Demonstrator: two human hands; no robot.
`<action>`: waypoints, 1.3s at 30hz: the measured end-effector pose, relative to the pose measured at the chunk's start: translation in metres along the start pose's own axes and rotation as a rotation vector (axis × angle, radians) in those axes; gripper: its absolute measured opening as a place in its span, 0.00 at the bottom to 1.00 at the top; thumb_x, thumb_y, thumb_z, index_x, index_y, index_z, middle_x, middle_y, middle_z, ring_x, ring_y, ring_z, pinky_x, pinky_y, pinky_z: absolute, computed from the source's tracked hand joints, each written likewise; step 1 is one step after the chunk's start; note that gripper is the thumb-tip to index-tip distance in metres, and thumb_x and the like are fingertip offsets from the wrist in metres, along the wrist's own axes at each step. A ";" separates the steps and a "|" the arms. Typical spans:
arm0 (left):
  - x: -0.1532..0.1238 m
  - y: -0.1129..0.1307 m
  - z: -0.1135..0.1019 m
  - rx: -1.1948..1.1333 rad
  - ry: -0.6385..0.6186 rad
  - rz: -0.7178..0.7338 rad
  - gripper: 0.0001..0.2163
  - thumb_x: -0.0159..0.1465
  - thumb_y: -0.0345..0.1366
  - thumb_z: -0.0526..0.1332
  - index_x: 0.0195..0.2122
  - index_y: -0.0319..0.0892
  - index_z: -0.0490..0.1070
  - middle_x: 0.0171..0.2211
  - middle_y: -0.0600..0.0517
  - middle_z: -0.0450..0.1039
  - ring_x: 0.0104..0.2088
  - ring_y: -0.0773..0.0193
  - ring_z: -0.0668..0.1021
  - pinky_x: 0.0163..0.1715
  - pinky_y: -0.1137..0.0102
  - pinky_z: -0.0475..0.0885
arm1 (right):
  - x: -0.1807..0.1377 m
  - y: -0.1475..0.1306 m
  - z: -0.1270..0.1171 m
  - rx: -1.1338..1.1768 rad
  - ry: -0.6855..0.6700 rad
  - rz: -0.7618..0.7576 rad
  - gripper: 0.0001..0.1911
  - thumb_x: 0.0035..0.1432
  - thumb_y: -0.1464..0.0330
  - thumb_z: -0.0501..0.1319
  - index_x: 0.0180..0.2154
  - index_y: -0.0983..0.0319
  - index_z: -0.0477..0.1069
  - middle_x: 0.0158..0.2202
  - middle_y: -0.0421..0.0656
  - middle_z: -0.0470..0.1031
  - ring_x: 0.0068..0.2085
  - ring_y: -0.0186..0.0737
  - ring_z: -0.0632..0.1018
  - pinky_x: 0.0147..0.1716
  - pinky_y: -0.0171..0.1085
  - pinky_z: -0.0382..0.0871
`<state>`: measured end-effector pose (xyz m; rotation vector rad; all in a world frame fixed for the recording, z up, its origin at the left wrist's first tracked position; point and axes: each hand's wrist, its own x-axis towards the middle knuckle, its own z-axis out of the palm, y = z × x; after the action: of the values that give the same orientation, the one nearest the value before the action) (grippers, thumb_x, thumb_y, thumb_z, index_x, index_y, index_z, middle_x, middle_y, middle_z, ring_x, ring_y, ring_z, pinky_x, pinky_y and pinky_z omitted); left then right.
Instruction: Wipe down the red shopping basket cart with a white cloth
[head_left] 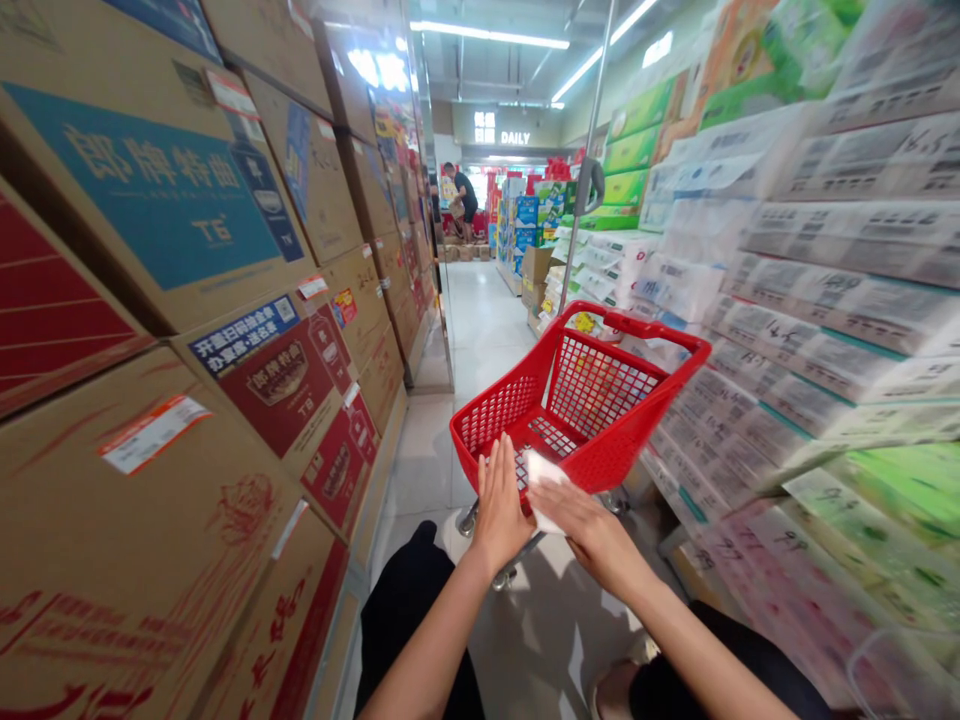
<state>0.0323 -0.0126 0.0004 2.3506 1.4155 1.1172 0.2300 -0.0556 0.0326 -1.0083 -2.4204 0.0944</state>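
Note:
A red plastic shopping cart [585, 400] stands in the aisle in front of me, its basket looking bare apart from a label on the bottom. My left hand [499, 500] is stretched flat with fingers together, resting against the cart's near rim. My right hand [581, 520] reaches in from the right and holds a small white paper or tissue [544, 475] at the same rim, touching my left hand's fingers.
Stacked brown cartons [187, 350] wall the left side. Wrapped packs of tissue paper [817, 330] fill shelves on the right. A metal pole [589, 150] rises behind the cart. The tiled aisle [480, 320] runs ahead to a person [463, 200] bent over boxes.

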 end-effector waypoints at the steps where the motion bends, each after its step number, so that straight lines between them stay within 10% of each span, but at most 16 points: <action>1: -0.001 -0.003 -0.001 -0.012 -0.013 0.016 0.50 0.61 0.26 0.59 0.75 0.41 0.22 0.77 0.40 0.38 0.76 0.48 0.45 0.73 0.43 0.45 | 0.003 -0.006 0.004 0.013 -0.025 -0.033 0.40 0.61 0.81 0.50 0.72 0.55 0.55 0.69 0.45 0.66 0.71 0.40 0.64 0.70 0.52 0.60; 11: 0.000 -0.017 -0.006 0.068 -0.097 0.087 0.43 0.65 0.48 0.67 0.75 0.44 0.45 0.76 0.40 0.42 0.76 0.45 0.46 0.71 0.39 0.49 | 0.009 0.055 -0.006 -0.031 0.195 0.170 0.41 0.59 0.82 0.51 0.71 0.53 0.58 0.68 0.45 0.68 0.70 0.45 0.65 0.69 0.58 0.60; 19: 0.004 -0.015 -0.009 0.102 -0.110 0.090 0.31 0.66 0.38 0.64 0.70 0.41 0.60 0.72 0.42 0.57 0.75 0.47 0.54 0.72 0.41 0.50 | 0.020 0.007 0.025 0.029 0.088 -0.024 0.38 0.61 0.80 0.51 0.71 0.56 0.58 0.67 0.47 0.70 0.69 0.43 0.67 0.69 0.56 0.61; 28: 0.009 -0.017 -0.011 0.134 -0.104 0.091 0.21 0.77 0.41 0.48 0.69 0.47 0.62 0.72 0.49 0.58 0.74 0.57 0.57 0.72 0.47 0.56 | 0.014 0.101 -0.018 -0.074 0.224 0.163 0.27 0.64 0.76 0.52 0.62 0.58 0.71 0.61 0.50 0.75 0.64 0.49 0.73 0.68 0.62 0.61; 39: 0.009 -0.051 -0.045 0.214 -0.137 0.086 0.23 0.77 0.37 0.44 0.72 0.47 0.55 0.72 0.48 0.60 0.72 0.59 0.61 0.71 0.51 0.57 | 0.037 0.039 0.005 -0.083 0.235 0.165 0.34 0.58 0.81 0.51 0.64 0.59 0.69 0.60 0.50 0.76 0.64 0.51 0.73 0.66 0.57 0.66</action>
<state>-0.0305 0.0118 0.0111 2.6014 1.4628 0.8413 0.2305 -0.0018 0.0345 -1.1858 -2.1424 -0.0647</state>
